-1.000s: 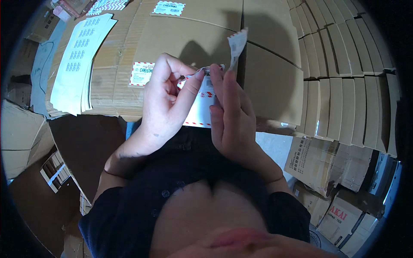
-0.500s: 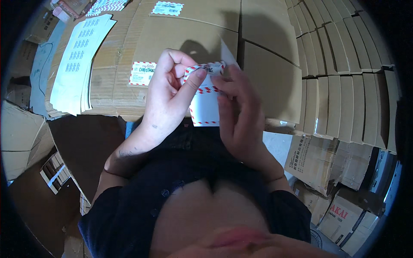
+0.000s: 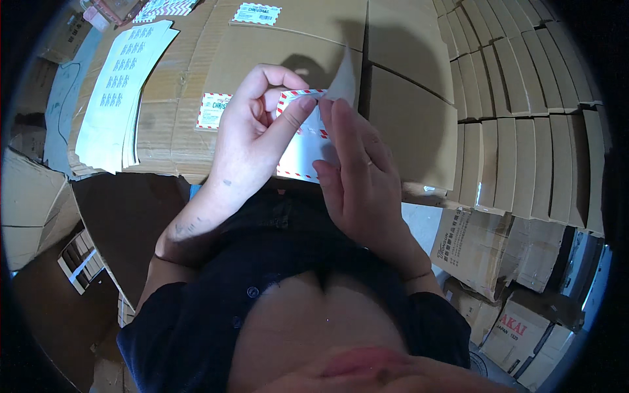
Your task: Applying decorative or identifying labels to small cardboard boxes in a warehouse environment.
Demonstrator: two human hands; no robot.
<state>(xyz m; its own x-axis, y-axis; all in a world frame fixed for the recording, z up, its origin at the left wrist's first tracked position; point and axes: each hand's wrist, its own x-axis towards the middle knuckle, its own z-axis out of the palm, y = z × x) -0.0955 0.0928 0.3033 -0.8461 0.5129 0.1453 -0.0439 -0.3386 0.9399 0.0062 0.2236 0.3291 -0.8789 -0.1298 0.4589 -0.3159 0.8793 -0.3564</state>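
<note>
My left hand (image 3: 252,134) pinches the top edge of a white sticker label with a red striped border (image 3: 298,154), held up over a flat cardboard box (image 3: 275,52). My right hand (image 3: 357,173) lies against the label's right side, fingers straight, and a pale backing strip (image 3: 344,82) curls up from the label's top corner beside its fingertips. A same-style label (image 3: 211,110) is stuck on the box just left of my left hand.
A stack of white label sheets (image 3: 121,92) lies on the box at the left. Another stuck label (image 3: 255,13) sits at the far edge. Upright folded cartons (image 3: 524,111) fill the right side; printed cartons (image 3: 485,245) stand lower right.
The label has been turned and lowered between my hands. The backing strip, raised high a second ago, now curls only at the label's top corner, and my right hand has flattened against the label.
</note>
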